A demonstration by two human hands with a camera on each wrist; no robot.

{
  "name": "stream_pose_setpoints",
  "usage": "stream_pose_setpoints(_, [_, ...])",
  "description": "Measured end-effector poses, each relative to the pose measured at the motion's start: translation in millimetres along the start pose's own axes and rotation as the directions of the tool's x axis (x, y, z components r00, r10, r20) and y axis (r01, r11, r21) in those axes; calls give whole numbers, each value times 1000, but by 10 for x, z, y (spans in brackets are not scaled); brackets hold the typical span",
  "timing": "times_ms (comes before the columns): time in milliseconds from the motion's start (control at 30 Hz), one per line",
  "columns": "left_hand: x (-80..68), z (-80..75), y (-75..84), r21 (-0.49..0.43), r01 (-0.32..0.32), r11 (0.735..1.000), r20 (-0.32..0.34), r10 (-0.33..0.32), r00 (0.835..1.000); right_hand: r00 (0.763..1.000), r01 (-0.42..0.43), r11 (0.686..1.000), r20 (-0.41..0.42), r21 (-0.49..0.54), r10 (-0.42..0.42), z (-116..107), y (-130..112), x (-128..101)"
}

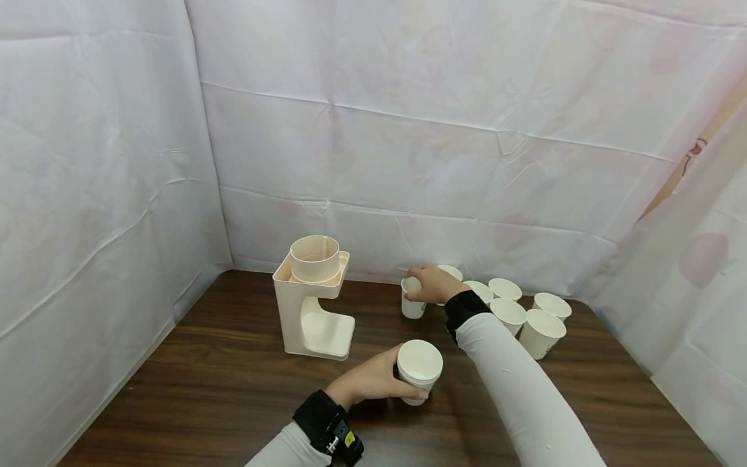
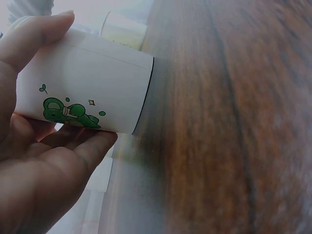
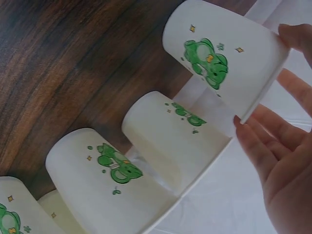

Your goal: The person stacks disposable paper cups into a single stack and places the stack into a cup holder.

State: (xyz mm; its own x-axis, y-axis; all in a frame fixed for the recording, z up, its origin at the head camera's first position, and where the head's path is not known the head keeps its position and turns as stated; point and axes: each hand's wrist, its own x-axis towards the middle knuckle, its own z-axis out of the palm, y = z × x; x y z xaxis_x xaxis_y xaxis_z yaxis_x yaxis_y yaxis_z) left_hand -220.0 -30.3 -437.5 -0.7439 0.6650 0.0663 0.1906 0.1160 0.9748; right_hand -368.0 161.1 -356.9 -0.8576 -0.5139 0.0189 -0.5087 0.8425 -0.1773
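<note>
Both hands hold white paper cups over a dark wooden table (image 1: pixel 233 376). The near cup (image 1: pixel 419 370) stands at about 6 o'clock of the table. The left hand (image 1: pixel 373 379) wraps its side wall, thumb on one flank and fingers on the other, as the left wrist view confirms.

The far cup (image 1: pixel 412 299) stands at about 12 o'clock, just left of a cluster of upright cups (image 1: pixel 525 314). The right hand (image 1: pixel 433 283) covers its rim from above, fingertips curled over the edge, arm outstretched.

Judgement: these cups are light, thin-walled and easily crushed. Grip on the wall should be gentle, spread near the stiffer rolled rim.

A cream cup dispenser stand (image 1: pixel 314 301) sits at 10 o'clock, untouched.
</note>
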Motion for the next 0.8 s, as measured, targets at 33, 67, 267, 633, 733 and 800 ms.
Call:
stream_pose_setpoints(33, [0,-1,-1,1,0,1000,0,0,1000,1000,0,1000,6,-2,0,-11,-8,-1])
stream_pose_setpoints(67, [1,-2,-2,2,-2,1000,0,2,1000,1000,-3,1000,15,0,3,-22,-17,-2])
stream_pose_setpoints(267, [2,-4,0,0,-3,1000,10,3,1000,996,-28,1000,87,-12,29,-86,-94,-31])
stream_pose_setpoints(633, [-10,-22,14,1,-4,1000,3,4,1000,991,-2,999,137,-48,9,-202,-252,-123])
stream_pose_setpoints(733, [-6,-28,19,1,-5,1000,4,5,1000,989,-3,998,145,-63,12,-213,-268,-145])
stream_pose_setpoints(800, [-2,-29,21,5,-4,1000,2,4,1000,988,-18,997,152,-70,28,-216,-269,-164])
